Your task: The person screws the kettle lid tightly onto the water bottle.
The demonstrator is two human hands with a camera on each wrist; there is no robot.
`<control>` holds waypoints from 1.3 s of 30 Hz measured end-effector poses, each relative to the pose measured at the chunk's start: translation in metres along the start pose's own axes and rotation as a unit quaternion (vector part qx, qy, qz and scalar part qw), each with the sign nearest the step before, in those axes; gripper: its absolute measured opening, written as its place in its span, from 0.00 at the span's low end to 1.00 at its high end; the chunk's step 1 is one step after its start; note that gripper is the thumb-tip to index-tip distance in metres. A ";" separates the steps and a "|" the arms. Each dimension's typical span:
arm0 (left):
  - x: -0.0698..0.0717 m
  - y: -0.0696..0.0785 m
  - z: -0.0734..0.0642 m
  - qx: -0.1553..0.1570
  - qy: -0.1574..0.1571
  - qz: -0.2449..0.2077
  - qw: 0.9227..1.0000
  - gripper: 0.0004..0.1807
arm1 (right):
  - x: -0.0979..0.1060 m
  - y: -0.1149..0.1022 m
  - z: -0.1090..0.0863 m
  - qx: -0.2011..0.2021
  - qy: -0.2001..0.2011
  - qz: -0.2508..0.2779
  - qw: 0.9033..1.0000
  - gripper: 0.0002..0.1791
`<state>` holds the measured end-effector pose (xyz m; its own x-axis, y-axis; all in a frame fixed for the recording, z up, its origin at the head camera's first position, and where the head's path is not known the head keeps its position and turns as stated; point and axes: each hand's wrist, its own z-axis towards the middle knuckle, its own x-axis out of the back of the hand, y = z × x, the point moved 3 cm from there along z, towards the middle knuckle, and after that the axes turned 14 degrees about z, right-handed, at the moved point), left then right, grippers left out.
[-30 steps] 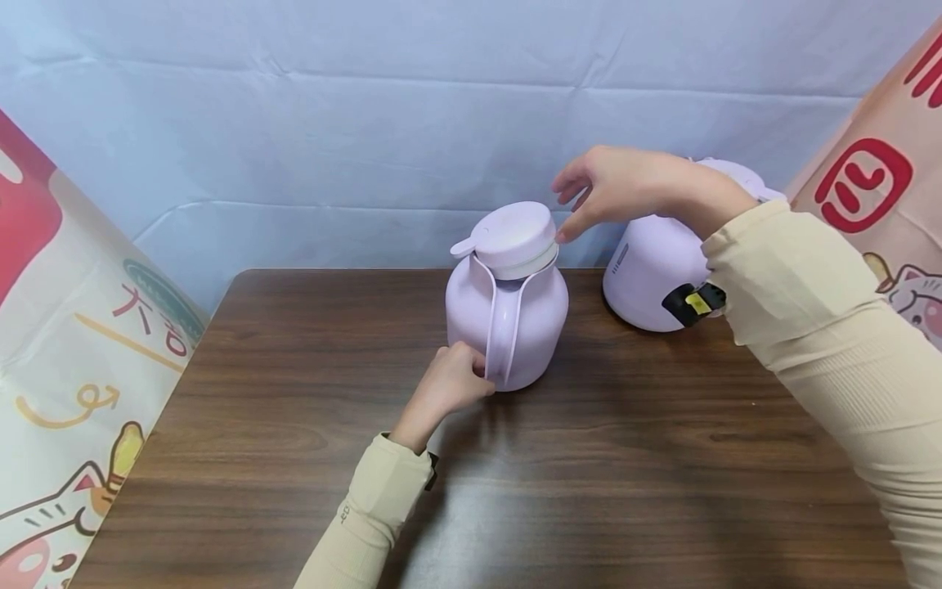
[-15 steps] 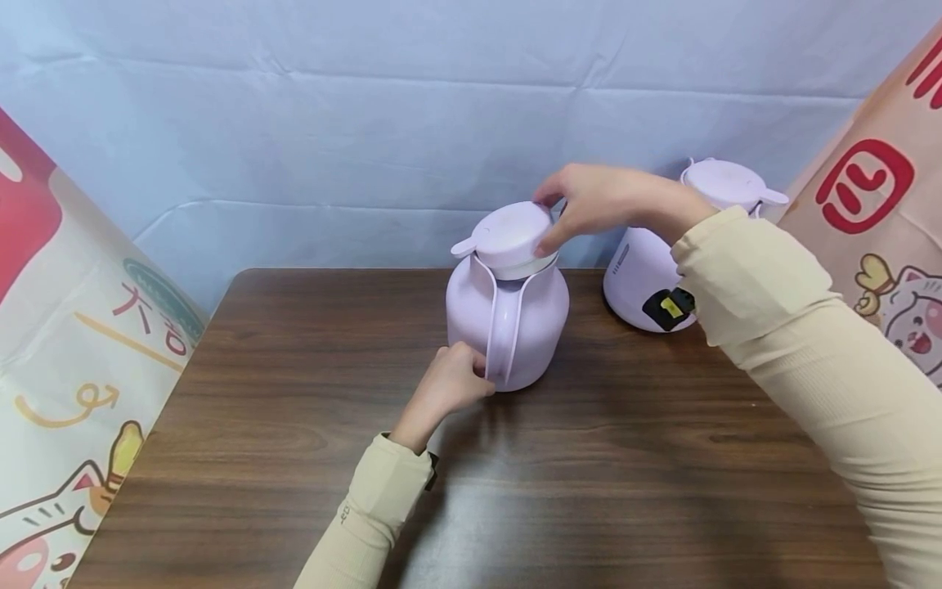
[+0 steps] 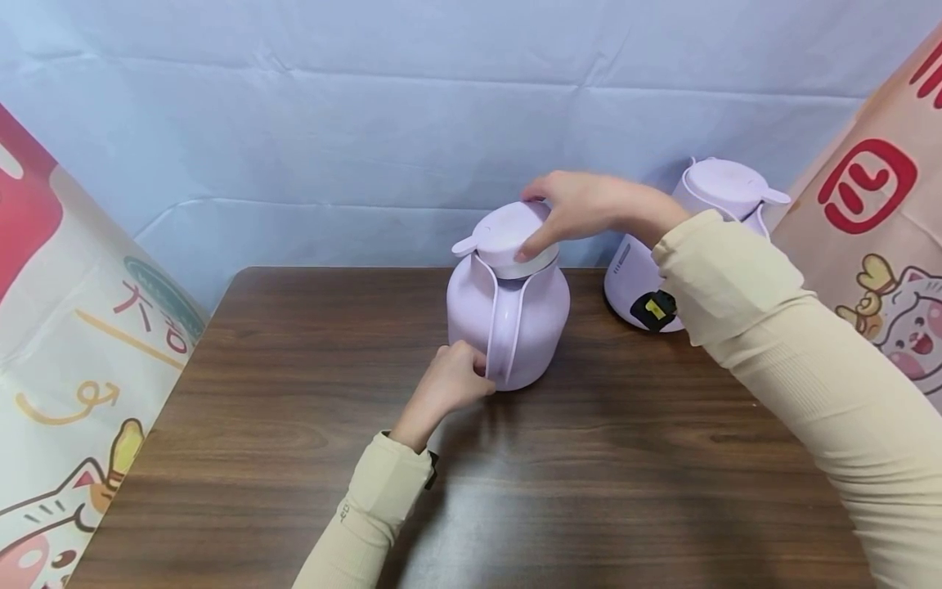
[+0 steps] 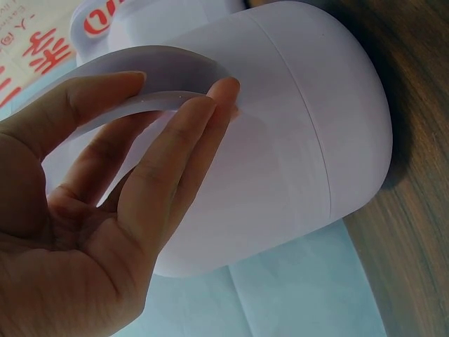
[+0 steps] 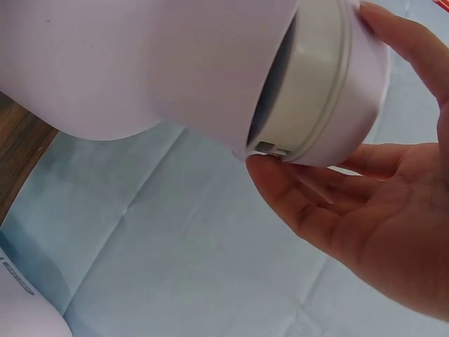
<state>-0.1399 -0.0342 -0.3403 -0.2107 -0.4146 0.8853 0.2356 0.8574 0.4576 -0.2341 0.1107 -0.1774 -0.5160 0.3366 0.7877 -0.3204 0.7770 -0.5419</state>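
Compared with one second ago, the right hand [image 3: 581, 204] has come nearer: then its fingers were at the right edge of the lid [image 3: 504, 233], and now they lie around it, with the thumb on the front side. This hand is spread wide, curved about the lid, and holds it. The left hand [image 3: 459, 376] keeps its place at 7 o'clock of the jug [image 3: 540, 327]; its thumb and fingers are bent close around the lower part of the handle [image 3: 504, 327]. The jug has not moved and stands upright near the back edge of the table [image 3: 294, 409].

The lid sits in the mouth of the jug, its small tab directed to 9 o'clock. The right wrist view shows a whitish band [image 5: 305, 84] under the lid and a narrow dark gap at the rim; what is inside I cannot tell.

At between 2 and 3 o'clock from this jug stands a second jug [image 3: 634, 274], also light purple, with its own lid [image 3: 724, 184] on; its content is hidden. The right arm covers it partly, but less than one second ago.
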 end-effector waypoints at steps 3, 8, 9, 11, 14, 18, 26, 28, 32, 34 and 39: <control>0.000 0.000 0.000 -0.002 0.000 0.001 1.000 0.18 | -0.001 0.000 0.001 0.000 0.004 -0.004 1.000 0.41; 0.000 0.000 0.001 -0.004 0.002 0.005 1.000 0.18 | -0.001 0.000 0.002 0.000 0.015 -0.004 1.000 0.39; 0.000 0.000 0.001 -0.004 0.001 0.005 1.000 0.18 | -0.001 0.001 0.002 -0.001 0.018 -0.002 1.000 0.39; 0.000 0.000 0.001 -0.005 0.001 0.004 1.000 0.18 | -0.001 0.001 0.002 -0.002 0.023 0.000 1.000 0.38; 0.000 0.001 0.001 -0.007 0.001 0.004 1.000 0.18 | -0.001 0.002 0.001 -0.002 0.029 0.004 1.000 0.38; -0.001 0.001 0.001 -0.007 0.002 0.004 1.000 0.18 | -0.001 0.004 -0.001 0.003 0.040 0.011 0.999 0.40; -0.002 0.002 0.001 -0.007 0.002 -0.002 1.000 0.18 | -0.003 0.010 -0.003 0.008 0.063 0.026 0.998 0.40; -0.002 0.002 0.001 -0.007 0.003 -0.001 1.000 0.18 | -0.004 0.011 -0.003 0.008 0.066 0.029 0.997 0.40; -0.002 0.002 0.001 -0.010 0.005 0.002 1.000 0.18 | -0.005 0.013 -0.003 0.006 0.072 0.028 0.997 0.42; -0.002 0.002 0.001 -0.011 0.006 0.003 1.000 0.18 | -0.005 0.014 -0.004 0.003 0.075 0.027 0.997 0.43; -0.002 0.001 0.001 -0.012 0.009 0.003 1.000 0.19 | -0.007 0.014 -0.005 -0.007 0.086 0.026 0.996 0.43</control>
<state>-0.1397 -0.0321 -0.3418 -0.1923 -0.4153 0.8891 0.2592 0.8524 0.4542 -0.2311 0.1219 -0.1888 -0.3880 0.4620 0.7975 -0.2856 0.7624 -0.5807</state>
